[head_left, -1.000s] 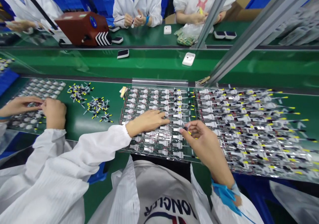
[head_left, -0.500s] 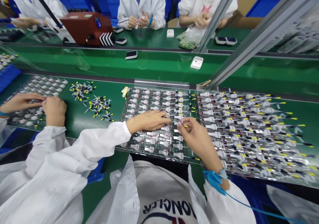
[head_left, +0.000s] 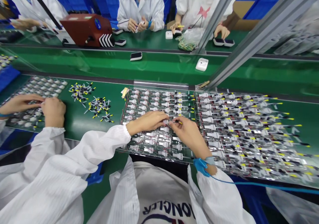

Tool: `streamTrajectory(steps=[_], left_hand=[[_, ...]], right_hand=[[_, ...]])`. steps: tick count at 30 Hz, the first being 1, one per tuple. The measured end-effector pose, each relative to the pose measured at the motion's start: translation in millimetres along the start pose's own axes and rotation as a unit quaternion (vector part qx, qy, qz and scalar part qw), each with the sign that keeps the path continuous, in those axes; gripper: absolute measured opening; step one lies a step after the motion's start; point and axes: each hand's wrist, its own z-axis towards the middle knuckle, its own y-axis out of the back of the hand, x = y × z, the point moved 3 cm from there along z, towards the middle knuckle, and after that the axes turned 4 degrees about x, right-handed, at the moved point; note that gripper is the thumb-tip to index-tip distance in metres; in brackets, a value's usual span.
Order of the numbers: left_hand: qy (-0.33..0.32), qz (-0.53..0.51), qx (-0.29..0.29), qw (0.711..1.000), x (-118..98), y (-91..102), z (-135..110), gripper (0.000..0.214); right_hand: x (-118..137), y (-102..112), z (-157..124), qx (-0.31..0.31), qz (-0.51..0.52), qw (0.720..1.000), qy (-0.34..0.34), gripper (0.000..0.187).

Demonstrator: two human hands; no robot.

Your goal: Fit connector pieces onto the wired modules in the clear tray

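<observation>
My left hand [head_left: 151, 121] reaches over a clear plastic tray [head_left: 152, 153] filled with rows of small white-and-black electronic parts with red wires. Its fingertips are closed together over one part in the middle rows; what they grip is hidden. Against them, my right hand [head_left: 186, 132] pinches a small black strip with a yellow tip [head_left: 177, 121]. The two hands' fingertips meet just above the tray. Similar yellow-tipped strips lie on parts in the tray's upper right rows. A blue wrist strap [head_left: 201, 167] with a cord circles my right wrist.
A second tray of parts with yellow-tipped strips [head_left: 251, 137] lies at right. Loose strips [head_left: 99, 107] are piled at left, near a co-worker's hands [head_left: 53, 109]. Across a clear partition, a conveyor belt [head_left: 161, 62] carries white devices [head_left: 202, 64]. Metal posts [head_left: 249, 38] rise at right.
My right hand has moved left with the strip until its fingertips meet those of my left hand. Devices on the belt shifted right. A co-worker opposite has moved both hands apart.
</observation>
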Motion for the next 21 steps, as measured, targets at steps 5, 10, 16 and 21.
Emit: streamTrajectory(steps=[5,10,16,21], left_hand=[[0.028,-0.033,-0.01,0.999,0.1,-0.4,-0.6,0.026],[0.047,-0.047,-0.021,0.998,-1.1,-0.8,-1.6,0.028],[0.049,-0.053,-0.029,0.997,-0.1,-2.7,-1.6,0.028],[0.056,-0.056,-0.037,0.996,-0.5,-3.9,-1.7,0.027]], right_hand=[[-4.9,-6.5,5.1,-0.006,0.009,1.0,0.024,0.015],[-6.1,-7.9,4.9,-0.013,0.017,1.0,0.02,0.02],[-6.0,-8.1,4.2,-0.006,0.028,1.0,0.004,0.022],[-5.5,-8.7,6.3,0.006,0.017,1.0,0.005,0.021]])
